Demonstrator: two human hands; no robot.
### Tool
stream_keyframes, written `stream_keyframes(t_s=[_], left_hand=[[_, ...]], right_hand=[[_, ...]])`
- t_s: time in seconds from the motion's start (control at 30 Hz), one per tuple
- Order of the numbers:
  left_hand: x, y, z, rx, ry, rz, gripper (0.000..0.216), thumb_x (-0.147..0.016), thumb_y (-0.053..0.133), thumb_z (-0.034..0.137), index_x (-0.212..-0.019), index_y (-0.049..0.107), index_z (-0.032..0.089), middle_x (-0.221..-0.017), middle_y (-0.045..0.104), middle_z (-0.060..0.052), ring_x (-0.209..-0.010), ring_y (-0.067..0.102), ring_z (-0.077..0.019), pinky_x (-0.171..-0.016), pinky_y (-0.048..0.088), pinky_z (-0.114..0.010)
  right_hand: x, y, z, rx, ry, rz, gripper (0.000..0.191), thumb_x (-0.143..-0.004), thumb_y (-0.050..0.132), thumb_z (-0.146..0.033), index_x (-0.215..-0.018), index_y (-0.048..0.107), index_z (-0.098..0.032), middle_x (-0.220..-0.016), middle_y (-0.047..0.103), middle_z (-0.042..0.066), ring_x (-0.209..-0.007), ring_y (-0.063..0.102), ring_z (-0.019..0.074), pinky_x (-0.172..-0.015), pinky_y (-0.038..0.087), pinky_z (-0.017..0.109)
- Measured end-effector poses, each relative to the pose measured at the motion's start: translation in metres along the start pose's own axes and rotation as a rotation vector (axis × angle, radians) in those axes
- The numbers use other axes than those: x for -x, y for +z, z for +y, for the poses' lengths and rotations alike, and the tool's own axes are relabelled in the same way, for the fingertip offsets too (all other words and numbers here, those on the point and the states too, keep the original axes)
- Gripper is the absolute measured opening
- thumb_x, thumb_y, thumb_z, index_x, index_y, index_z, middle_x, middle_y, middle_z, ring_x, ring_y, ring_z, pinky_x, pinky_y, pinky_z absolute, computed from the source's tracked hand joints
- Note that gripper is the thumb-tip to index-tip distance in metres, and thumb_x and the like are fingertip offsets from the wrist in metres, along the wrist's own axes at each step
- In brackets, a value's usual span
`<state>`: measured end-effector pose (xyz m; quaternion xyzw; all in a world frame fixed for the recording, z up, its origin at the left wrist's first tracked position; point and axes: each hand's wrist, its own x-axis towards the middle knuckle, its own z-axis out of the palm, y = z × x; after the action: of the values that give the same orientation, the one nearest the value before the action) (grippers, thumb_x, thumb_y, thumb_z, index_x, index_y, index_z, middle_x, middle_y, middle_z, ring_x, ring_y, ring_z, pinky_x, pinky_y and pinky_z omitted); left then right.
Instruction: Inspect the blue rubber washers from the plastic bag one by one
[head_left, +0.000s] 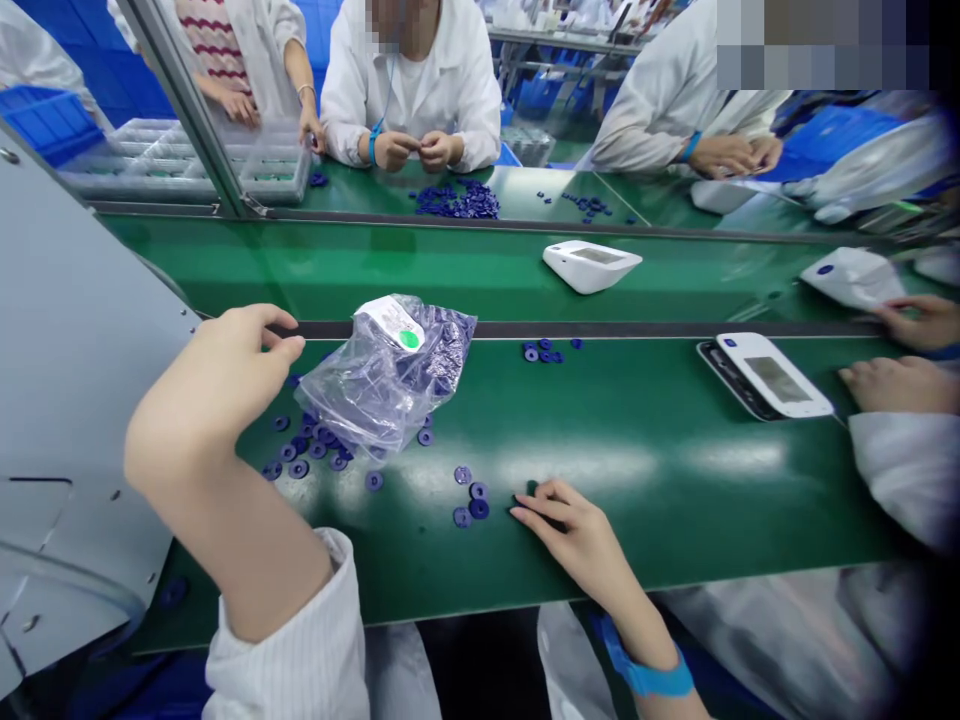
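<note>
My left hand (217, 390) is raised above the green table (637, 470), fingers curled with thumb meeting fingertips just left of a clear plastic bag (386, 375) of small blue rings; what it pinches, if anything, is hidden. Loose blue rings (307, 450) lie under and around the bag. My right hand (574, 530) rests flat on the table, fingers stretched toward three blue rings (471, 500), fingertips touching a small dark piece (529, 489).
A white device (772, 375) lies at the right by a neighbour's hands (904, 385). Another white device (591, 264) sits on the conveyor belt. A few blue rings (544, 350) lie near the belt edge. People opposite handle a blue ring pile (459, 200). Grey panel (67, 400) at left.
</note>
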<state>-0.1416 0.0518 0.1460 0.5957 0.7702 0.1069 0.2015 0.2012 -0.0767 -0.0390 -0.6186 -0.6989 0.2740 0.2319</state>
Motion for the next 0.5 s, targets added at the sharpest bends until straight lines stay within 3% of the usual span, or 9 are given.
stream_keyframes(t_s=[0.23,0.3,0.4,0.5], left_hand=[[0.009,-0.003,0.008,-0.023,0.033,0.016,0.03,-0.09,0.048,0.035,-0.115,0.062,0.023,-0.098,0.066,-0.004,-0.083,0.06,-0.0229,-0.073,0.046,-0.035],[0.011,-0.004,0.01,-0.022,0.033,0.003,0.03,-0.091,0.048,0.034,-0.116,0.061,0.024,-0.099,0.066,-0.003,-0.084,0.061,-0.0232,-0.071,0.046,-0.034],[0.013,-0.004,0.01,-0.021,0.016,-0.003,0.029,-0.091,0.048,0.034,-0.115,0.061,0.024,-0.097,0.066,-0.003,-0.084,0.061,-0.0236,-0.072,0.047,-0.035],[0.015,-0.004,0.009,-0.028,-0.002,-0.006,0.03,-0.091,0.048,0.034,-0.117,0.059,0.026,-0.099,0.066,-0.002,-0.087,0.061,-0.0245,-0.075,0.048,-0.037]], right_hand=[[-0.003,0.005,-0.01,-0.115,0.118,0.085,0.02,-0.085,0.064,-0.043,-0.084,0.065,-0.023,-0.093,0.06,0.005,-0.081,0.058,0.021,-0.067,0.044,0.032],[-0.004,0.006,-0.013,-0.253,0.207,0.088,0.021,-0.08,0.07,-0.043,-0.078,0.065,-0.023,-0.079,0.058,0.002,-0.067,0.052,0.0176,-0.061,0.04,0.03],[-0.005,0.008,-0.015,-0.426,0.305,0.109,0.025,-0.075,0.074,-0.045,-0.071,0.064,-0.022,-0.055,0.04,-0.004,-0.052,0.036,0.013,-0.052,0.033,0.027],[-0.007,0.009,-0.016,-0.62,0.364,0.122,0.032,-0.073,0.074,-0.051,-0.075,0.065,-0.02,-0.057,0.041,-0.004,-0.05,0.032,0.0104,-0.047,0.027,0.025]])
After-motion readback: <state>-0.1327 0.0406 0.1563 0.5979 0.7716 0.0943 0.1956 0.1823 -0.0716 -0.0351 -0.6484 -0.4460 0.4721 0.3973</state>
